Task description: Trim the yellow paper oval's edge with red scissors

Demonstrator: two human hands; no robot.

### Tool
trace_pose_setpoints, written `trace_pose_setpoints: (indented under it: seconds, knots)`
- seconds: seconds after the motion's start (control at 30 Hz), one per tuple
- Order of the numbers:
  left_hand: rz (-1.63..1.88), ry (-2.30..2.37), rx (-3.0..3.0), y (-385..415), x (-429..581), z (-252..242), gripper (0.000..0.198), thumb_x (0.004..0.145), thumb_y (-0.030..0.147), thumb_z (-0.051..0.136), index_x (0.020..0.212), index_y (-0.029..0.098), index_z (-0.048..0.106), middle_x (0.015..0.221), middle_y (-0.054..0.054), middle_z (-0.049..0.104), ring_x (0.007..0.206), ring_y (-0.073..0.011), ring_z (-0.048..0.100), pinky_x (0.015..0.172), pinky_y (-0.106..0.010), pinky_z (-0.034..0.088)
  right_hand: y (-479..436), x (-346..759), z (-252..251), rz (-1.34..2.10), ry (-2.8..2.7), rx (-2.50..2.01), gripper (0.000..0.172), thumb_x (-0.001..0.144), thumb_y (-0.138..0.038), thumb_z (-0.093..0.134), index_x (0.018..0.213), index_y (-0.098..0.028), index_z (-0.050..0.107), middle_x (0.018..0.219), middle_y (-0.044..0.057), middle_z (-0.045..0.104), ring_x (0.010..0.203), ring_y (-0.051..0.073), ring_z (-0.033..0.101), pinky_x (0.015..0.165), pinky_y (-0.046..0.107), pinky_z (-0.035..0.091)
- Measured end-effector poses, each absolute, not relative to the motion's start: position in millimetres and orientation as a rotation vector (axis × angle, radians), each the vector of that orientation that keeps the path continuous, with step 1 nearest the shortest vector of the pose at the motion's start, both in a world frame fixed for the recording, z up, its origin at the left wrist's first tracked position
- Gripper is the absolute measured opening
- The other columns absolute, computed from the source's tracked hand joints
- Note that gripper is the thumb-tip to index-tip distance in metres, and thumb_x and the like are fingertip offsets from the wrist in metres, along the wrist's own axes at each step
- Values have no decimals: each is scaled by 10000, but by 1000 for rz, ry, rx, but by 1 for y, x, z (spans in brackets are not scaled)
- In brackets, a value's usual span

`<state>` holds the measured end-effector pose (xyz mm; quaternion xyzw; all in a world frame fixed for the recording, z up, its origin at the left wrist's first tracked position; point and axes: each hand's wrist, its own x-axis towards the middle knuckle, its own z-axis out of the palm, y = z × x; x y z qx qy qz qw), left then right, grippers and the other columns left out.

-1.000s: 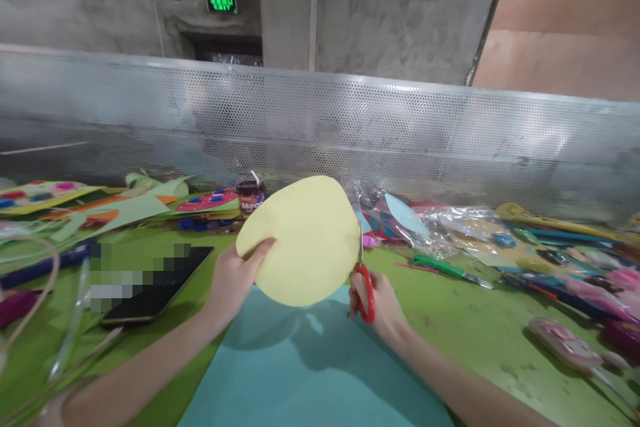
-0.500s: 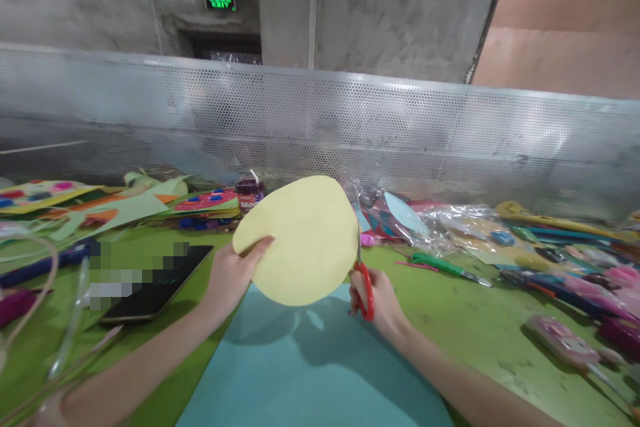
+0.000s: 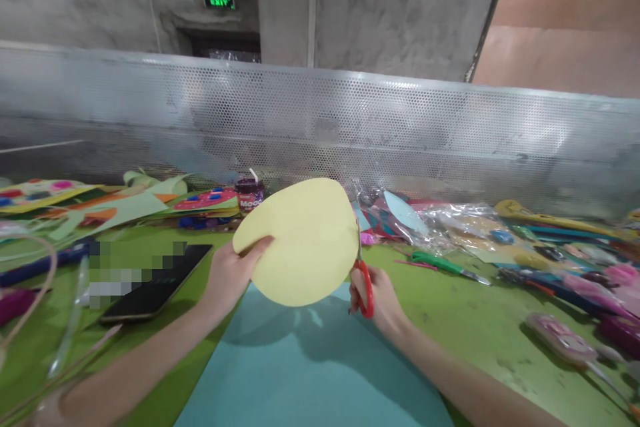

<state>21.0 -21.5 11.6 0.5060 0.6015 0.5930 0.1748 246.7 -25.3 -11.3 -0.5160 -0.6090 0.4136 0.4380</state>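
Observation:
A rounded piece of pale yellow paper is held up in the air, its left edge pinched by my left hand with the thumb on the near face. My right hand is closed around the red handles of a pair of scissors. The blades point upward along the paper's right edge, touching or very close to it; part of them is hidden. Below both hands lies a light blue sheet, with the paper's shadow falling across it.
Left of my arm lies a black phone. A cup with a straw stands behind the paper. On the right are a green-handled craft knife, plastic wrapping and a pink device. A perforated metal panel runs along the back.
The top of the yellow paper has dipped very slightly. Both hands keep nearly the same place, and the scissors remain at the paper's right edge.

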Motion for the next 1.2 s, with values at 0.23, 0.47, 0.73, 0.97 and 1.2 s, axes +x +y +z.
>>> trace_pose_setpoints:
  seconds: [0.23,0.47,0.73,0.97,1.2]
  knots:
    - [1666,1703,1428,-20,19,11,335,600,433,603,796,168,664,788,-53,701,768,-254,631,561,-271,501,-23,250,-10,1045,-1508,-1286,198,686,-245,387,500,-180,402,342,-49,427,328,100,473,391,205,403]
    - [1632,1719,1438,-21,19,12,342,607,437,599,814,172,662,804,-48,700,804,-251,624,573,-262,500,-24,251,-9,1026,-1531,-1282,206,689,-238,388,494,-173,400,353,-48,431,324,93,469,388,202,406]
    - [1624,1758,1457,-21,16,11,346,611,447,592,802,170,667,784,-49,702,768,-255,632,545,-261,496,-20,254,-15,1048,-1525,-1213,199,699,-240,392,514,-170,417,355,-49,431,324,91,457,376,197,392]
    - [1603,1734,1420,-23,18,14,360,602,440,603,834,172,665,813,-37,702,815,-246,625,573,-257,512,-24,253,-9,1027,-1555,-1267,210,695,-247,392,500,-172,403,351,-48,427,328,86,462,391,191,400]
    - [1620,1708,1401,-19,14,14,337,594,427,624,830,190,653,857,-36,695,866,-247,611,620,-269,519,-23,254,-9,1036,-1572,-1264,218,699,-253,396,496,-172,408,358,-44,436,325,86,460,385,193,408]
